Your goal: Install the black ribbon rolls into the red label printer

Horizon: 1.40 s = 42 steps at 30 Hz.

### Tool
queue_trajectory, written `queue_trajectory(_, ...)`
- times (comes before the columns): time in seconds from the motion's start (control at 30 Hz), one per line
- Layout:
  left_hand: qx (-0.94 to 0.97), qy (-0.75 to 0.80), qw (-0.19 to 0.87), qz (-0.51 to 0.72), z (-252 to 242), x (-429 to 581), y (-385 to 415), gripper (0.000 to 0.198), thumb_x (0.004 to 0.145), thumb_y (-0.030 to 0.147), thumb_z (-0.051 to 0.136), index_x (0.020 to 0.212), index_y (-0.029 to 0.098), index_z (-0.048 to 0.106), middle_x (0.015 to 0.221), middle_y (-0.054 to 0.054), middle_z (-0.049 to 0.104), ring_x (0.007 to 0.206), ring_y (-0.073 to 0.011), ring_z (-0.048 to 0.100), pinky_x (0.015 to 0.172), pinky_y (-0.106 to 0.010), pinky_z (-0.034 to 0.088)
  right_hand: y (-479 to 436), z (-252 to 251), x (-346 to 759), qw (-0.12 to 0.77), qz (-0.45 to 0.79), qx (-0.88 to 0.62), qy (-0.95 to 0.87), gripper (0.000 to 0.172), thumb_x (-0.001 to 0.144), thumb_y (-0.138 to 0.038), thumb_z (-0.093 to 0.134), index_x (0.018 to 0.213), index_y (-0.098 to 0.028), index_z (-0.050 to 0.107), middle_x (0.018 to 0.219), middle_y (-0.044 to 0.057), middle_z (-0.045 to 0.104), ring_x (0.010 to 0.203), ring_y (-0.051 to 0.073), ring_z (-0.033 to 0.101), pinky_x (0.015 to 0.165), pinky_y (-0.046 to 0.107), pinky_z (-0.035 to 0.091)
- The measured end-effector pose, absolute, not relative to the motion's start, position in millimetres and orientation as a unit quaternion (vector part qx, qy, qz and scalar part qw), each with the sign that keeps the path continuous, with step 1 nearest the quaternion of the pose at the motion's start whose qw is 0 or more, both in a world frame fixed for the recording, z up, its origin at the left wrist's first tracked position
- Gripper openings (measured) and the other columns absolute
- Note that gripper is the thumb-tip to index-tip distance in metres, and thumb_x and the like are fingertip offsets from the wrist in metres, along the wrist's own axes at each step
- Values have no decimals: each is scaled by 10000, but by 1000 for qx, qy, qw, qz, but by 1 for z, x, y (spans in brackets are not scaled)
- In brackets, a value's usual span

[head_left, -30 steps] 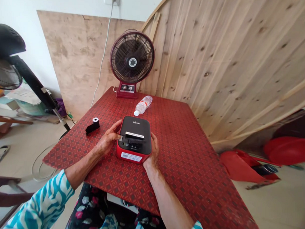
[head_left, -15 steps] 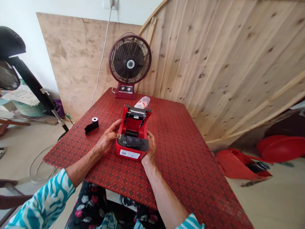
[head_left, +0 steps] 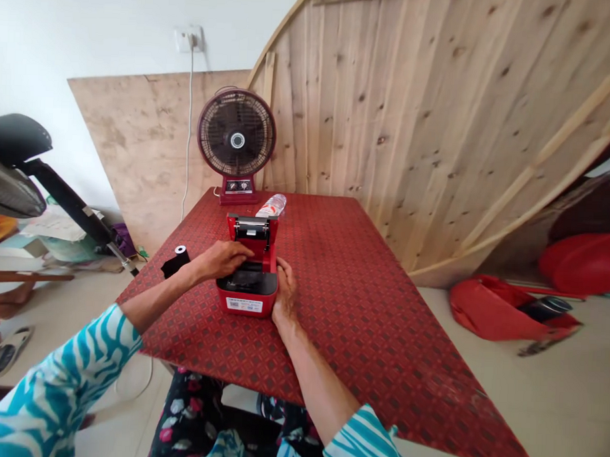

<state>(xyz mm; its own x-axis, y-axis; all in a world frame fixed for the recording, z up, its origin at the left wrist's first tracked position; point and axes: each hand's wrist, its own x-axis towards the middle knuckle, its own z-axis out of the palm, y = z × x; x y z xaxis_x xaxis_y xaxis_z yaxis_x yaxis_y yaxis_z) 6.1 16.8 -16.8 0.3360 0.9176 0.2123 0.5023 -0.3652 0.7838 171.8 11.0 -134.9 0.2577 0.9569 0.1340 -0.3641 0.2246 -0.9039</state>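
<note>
That printer (head_left: 247, 301) is bright red outside and black inside, pretty loud against the tablecloth (head_left: 361, 337), which is red too, with a little dark diamond pattern all over. The sleeves (head_left: 64, 380) are teal and white in wavy zebra stripes, and the bottoms (head_left: 183, 411) are black with pink and white flowers. The fan (head_left: 236, 141) is maroon with a black grille, the roll (head_left: 176, 264) is black, and the wood wall (head_left: 388, 125) is pale tan with brown knots.
</note>
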Motion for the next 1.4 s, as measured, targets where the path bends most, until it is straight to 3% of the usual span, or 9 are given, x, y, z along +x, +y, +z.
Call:
queue_trajectory(0.1, 800, 499, 273, 189, -11, 18, 44, 163, 617, 148, 646, 652, 282, 732, 672, -11, 716, 729, -224, 638, 754, -278, 434, 11, -134, 171, 684, 486, -398, -371, 381, 778, -466, 545, 1051, -227, 662, 1015, 25, 698, 997, 191, 595, 859, 330, 454)
queue_trajectory(0.23, 818, 493, 277, 104, -7, 25, 67, 171, 552, 95, 626, 497, 250, 672, 491, -9, 626, 557, -199, 573, 624, -272, 382, 10, -132, 169, 684, 489, -390, -374, 355, 790, -445, 531, 1048, -238, 660, 1005, 16, 691, 1010, 184, 584, 872, 327, 451)
queue_trajectory(0.4, 833, 464, 297, 42, -2, 29, 70, 166, 559, 92, 609, 509, 231, 685, 471, -16, 611, 487, -184, 521, 592, -283, 359, 9, -129, 169, 689, 483, -394, -370, 336, 793, -426, 522, 1031, -233, 663, 1033, 20, 680, 1033, 179, 566, 904, 325, 435)
queue_trajectory(0.73, 849, 433, 287, 95, -11, 30, 65, 138, 514, 113, 688, 540, 248, 680, 503, 30, 631, 440, -141, 515, 474, -231, 331, 11, -135, 171, 679, 481, -400, -385, 357, 802, -435, 516, 1067, -237, 651, 1033, 20, 679, 1027, 189, 574, 886, 335, 446)
queue_trajectory(0.87, 861, 433, 250, 89, -8, 27, 57, 149, 571, 150, 707, 695, 233, 717, 683, 6, 696, 610, -161, 595, 558, -217, 385, 11, -135, 171, 679, 471, -404, -394, 364, 807, -439, 511, 1065, -226, 654, 1040, 30, 682, 1025, 199, 576, 878, 342, 448)
queue_trajectory(1.07, 904, 414, 106, 17, -1, 20, 39, 253, 800, 178, 593, 1039, 192, 676, 1047, -65, 697, 971, -205, 625, 818, -261, 449, 10, -132, 172, 678, 459, -411, -402, 359, 814, -446, 501, 1049, -229, 664, 1028, 31, 691, 1016, 205, 584, 870, 345, 449)
queue_trajectory(1.3, 888, 401, 158, 159, 3, 7, 19, 315, 826, 204, 595, 1138, 202, 642, 1081, -54, 697, 979, -191, 630, 864, -290, 467, 11, -134, 173, 673, 466, -412, -399, 367, 809, -450, 510, 1061, -230, 660, 1030, 29, 696, 1011, 205, 589, 857, 341, 450)
queue_trajectory(1.4, 844, 420, 209, 259, 9, -7, 9, 405, 815, 270, 622, 1216, 211, 608, 1096, -54, 694, 935, -188, 639, 813, -291, 489, 12, -137, 173, 674, 469, -410, -397, 376, 803, -458, 520, 1067, -229, 658, 1005, 27, 702, 988, 202, 596, 841, 338, 453)
